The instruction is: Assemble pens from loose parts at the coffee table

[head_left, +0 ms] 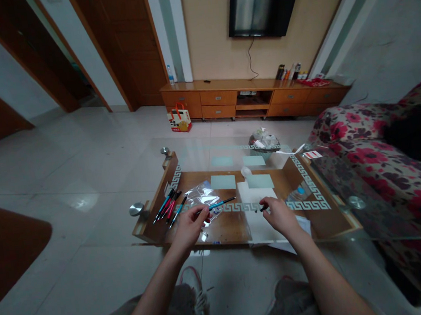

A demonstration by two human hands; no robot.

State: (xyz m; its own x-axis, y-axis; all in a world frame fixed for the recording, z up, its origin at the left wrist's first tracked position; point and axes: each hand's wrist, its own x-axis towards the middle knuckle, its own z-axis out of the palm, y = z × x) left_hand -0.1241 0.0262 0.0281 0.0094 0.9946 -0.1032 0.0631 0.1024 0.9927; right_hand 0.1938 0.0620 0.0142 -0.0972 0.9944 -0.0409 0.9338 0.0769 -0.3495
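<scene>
My left hand (190,225) pinches a blue pen (222,203) with a dark front end, its tip pointing right. Between the thumb and finger of my right hand (280,215) is a small black piece (264,208), perhaps a pen cap; it is apart from the pen tip. Several blue, red and black pens (168,205) lie on the glass coffee table (228,149), left of my left hand. A clear plastic wrapper (201,192) lies just beyond that hand. White paper (259,226) shows beneath my right hand, seemingly on the shelf under the glass.
A bin with a plastic bag (264,139) stands past the table's far edge. On the right is a floral sofa (362,131). A paper shopping bag (179,120) rests on the floor before the wooden TV cabinet (219,96). Below the glass lies a plastic bottle (300,193).
</scene>
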